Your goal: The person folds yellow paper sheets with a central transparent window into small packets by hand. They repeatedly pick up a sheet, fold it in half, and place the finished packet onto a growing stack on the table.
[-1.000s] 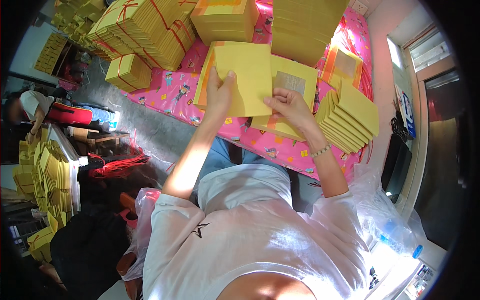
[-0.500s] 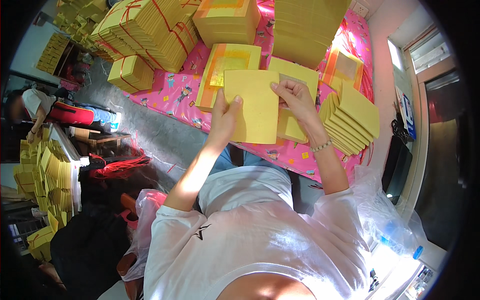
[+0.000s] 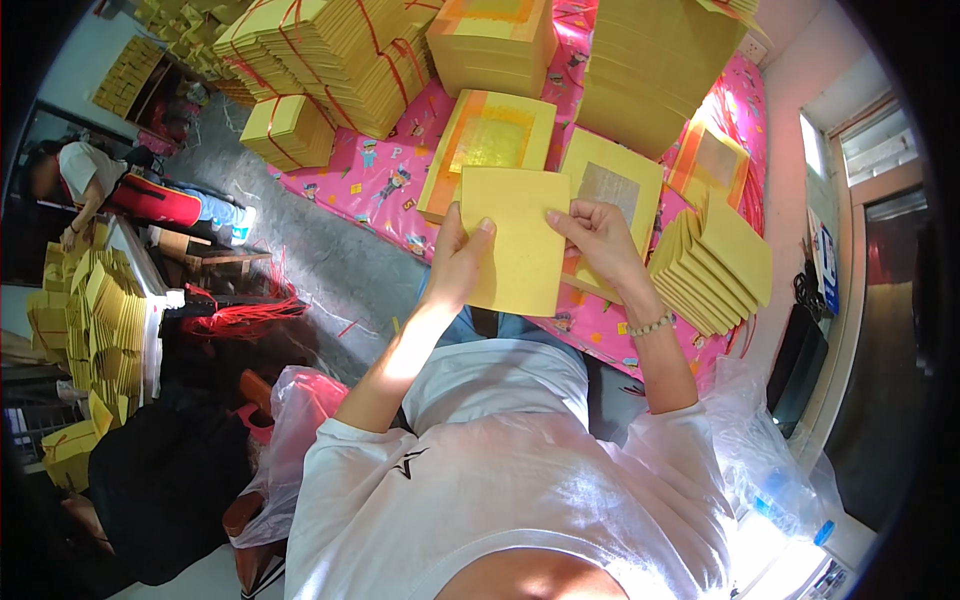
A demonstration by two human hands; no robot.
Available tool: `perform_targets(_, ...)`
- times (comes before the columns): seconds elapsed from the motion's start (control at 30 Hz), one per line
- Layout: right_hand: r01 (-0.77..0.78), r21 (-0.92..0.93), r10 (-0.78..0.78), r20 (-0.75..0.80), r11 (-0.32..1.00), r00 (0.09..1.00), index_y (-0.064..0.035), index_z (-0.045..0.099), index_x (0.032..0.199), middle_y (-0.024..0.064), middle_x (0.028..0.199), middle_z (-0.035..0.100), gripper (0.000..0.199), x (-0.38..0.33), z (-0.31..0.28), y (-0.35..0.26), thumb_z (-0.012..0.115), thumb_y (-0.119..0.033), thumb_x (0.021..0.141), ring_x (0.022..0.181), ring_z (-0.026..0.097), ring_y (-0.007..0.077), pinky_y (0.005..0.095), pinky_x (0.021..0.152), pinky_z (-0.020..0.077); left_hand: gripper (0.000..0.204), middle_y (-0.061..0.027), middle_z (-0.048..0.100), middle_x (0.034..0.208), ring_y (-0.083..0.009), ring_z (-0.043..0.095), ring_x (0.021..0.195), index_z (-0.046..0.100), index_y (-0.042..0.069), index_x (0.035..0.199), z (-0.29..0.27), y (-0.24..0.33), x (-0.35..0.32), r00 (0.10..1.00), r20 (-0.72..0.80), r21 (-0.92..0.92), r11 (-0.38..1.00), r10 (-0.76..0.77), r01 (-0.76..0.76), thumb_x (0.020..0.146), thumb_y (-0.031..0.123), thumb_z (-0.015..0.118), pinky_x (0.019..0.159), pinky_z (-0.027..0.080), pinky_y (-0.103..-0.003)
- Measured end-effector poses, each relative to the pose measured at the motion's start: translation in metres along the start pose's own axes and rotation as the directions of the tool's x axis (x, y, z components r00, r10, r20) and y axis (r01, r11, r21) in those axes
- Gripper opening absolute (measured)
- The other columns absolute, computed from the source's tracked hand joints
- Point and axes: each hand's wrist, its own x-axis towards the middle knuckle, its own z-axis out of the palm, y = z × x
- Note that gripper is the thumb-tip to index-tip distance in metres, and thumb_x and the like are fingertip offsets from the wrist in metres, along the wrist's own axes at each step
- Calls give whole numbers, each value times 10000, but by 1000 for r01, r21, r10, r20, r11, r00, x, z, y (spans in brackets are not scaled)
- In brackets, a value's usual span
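Both hands, left (image 3: 455, 262) and right (image 3: 598, 235), now pinch a yellow sheet (image 3: 515, 240) lifted clear off the tabletop (image 3: 380, 180) stacks.

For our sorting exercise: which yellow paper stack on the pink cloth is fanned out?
The fanned stack beside the right hand; its sheets step like stairs, others sit squared.

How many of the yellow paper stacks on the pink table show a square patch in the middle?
3: a gold-patched stack above the held sheet, a silver-patched stack by the right hand, another farther right. Others may be hidden.
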Motion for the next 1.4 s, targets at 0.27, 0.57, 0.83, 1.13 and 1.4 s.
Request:
perform_targets(0.27,202,-108,-212,-84,973,974,17,624,1026,80,873,675,242,6,14,10,659,-166,874,768,646,102,239,634,518,387,-78,611,1138,-162,586,1028,500,12,1275,-75,23,2,992,-26,-80,989,-126,123,900,85,559,896,471,-316)
perform_targets(0.57,391,-734,-482,99,555,871,-15,616,1033,123,924,624,300,23,28,7,699,-156,781,767,618,284,381,705,500,307,-135,601,1126,-251,613,1000,482,-11,1196,-229,-5,54,854,-407,-393,906,-323,155,943,162,465,836,506,-373)
perform_targets(0.83,415,-879,-520,247,235,817,-36,634,967,96,905,600,345,36,40,12,754,-209,694,886,574,272,390,752,470,298,-97,593,1115,-243,608,996,495,23,1211,-221,-38,95,823,-527,-306,951,-215,52,918,52,539,787,538,-376)
perform_targets(1.13,450,-782,-481,223,431,848,-37,669,755,89,748,602,153,46,31,14,692,-188,749,759,584,273,389,675,472,326,-102,615,1074,-217,619,947,520,14,1181,-210,-25,79,862,-457,-48,974,-218,221,919,195,591,734,531,-344)
perform_targets(1.4,295,-613,-304,93,733,948,-6,686,775,110,736,634,203,57,23,17,667,-207,799,696,592,245,360,648,464,478,-103,569,1084,-143,585,883,506,19,1243,-167,-6,48,834,-399,698,716,381,7,823,134,702,715,501,-276)
